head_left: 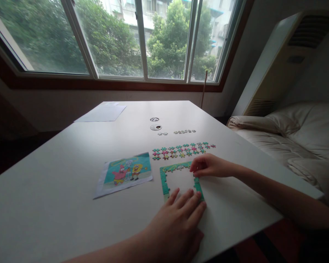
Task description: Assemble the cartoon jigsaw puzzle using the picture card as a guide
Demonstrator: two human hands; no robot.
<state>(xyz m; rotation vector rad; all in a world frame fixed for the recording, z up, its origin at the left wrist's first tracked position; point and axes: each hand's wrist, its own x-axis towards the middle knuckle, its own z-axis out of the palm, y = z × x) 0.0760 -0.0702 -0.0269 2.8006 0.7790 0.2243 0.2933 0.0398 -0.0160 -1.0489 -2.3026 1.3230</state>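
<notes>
Head view: a green jigsaw border [163, 182] is laid flat on the white table [71, 190], right of the cartoon print [127, 171], with a pale surface framed inside it. Its near edge is covered by the left hand [178, 219], palm down, fingers spread wide, nothing seen gripped. At its upper right corner the right hand [208, 165] is placed, thumb and fingertips drawn narrow; whether a piece is pinched there cannot be told. Beyond the border, colored jigsaw pieces [194, 149] are set out in rows, paler pieces [182, 131] farther off, two round discs [155, 127] near those. Handling, judged by look: border and pieces light, thin, probably stiff card; table looks smooth, so sliding under side load is to be expected. Weak spots are the interlocks: the ring would likely come apart if lifted by one corner. Best steadied by flat fingers on a side strip, moved by sliding only. Loose pieces best taken by opposite edges, finger and thumb, tabs not bent.
</notes>
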